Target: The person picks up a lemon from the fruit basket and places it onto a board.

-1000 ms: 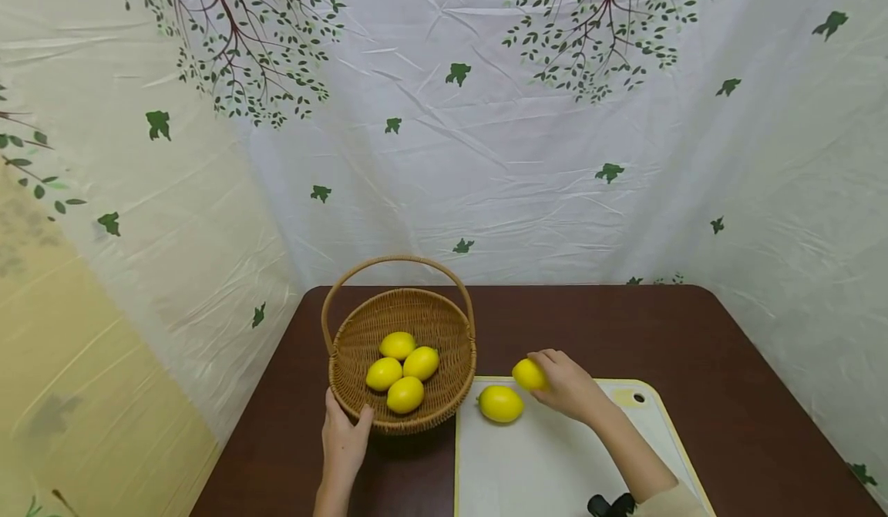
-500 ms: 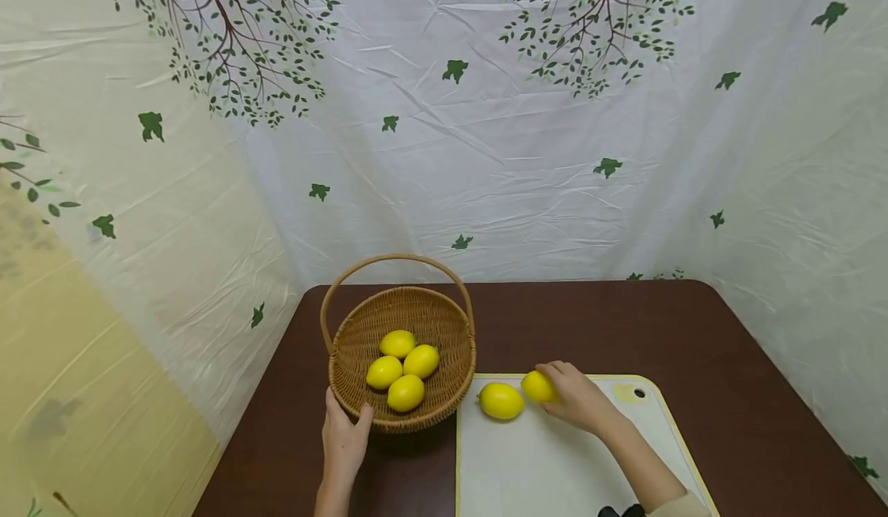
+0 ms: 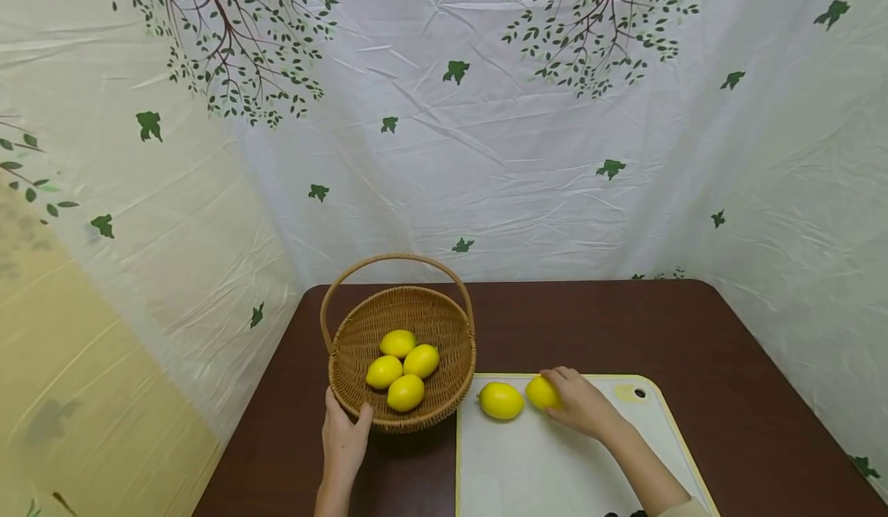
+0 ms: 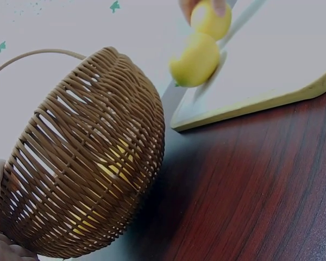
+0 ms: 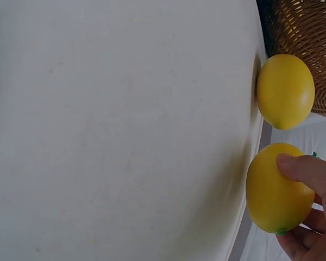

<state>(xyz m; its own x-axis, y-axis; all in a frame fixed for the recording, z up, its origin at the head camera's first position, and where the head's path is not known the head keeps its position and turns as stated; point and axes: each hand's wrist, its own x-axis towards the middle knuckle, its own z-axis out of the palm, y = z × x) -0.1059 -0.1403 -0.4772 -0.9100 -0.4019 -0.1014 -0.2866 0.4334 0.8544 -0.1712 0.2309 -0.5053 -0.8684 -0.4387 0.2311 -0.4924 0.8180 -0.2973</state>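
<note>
With thumb and fingers on its near rim, my left hand (image 3: 344,438) grips a brown wicker basket (image 3: 347,332), tilted so its inside faces me. Several lemons (image 3: 405,394) lie together inside it. In the left wrist view the basket's woven side (image 4: 98,152) fills the left, with yellow showing through the gaps. My right hand (image 3: 581,403) holds a lemon (image 3: 542,393) at the far edge of a white cutting board (image 3: 534,471). In the right wrist view my thumb lies across this lemon (image 5: 277,190). Another lemon (image 5: 285,91) rests on the board between it and the basket.
A dark brown table (image 3: 694,347) lies under the board and basket. The board has a yellow edge and a hole (image 3: 640,394) in its far right corner. White sheeting (image 3: 527,193) printed with leaves hangs behind the table and along both sides.
My right hand has lowered the lemon and moved it slightly right and nearer, down to the board. My left hand and the basket have stayed in place.
</note>
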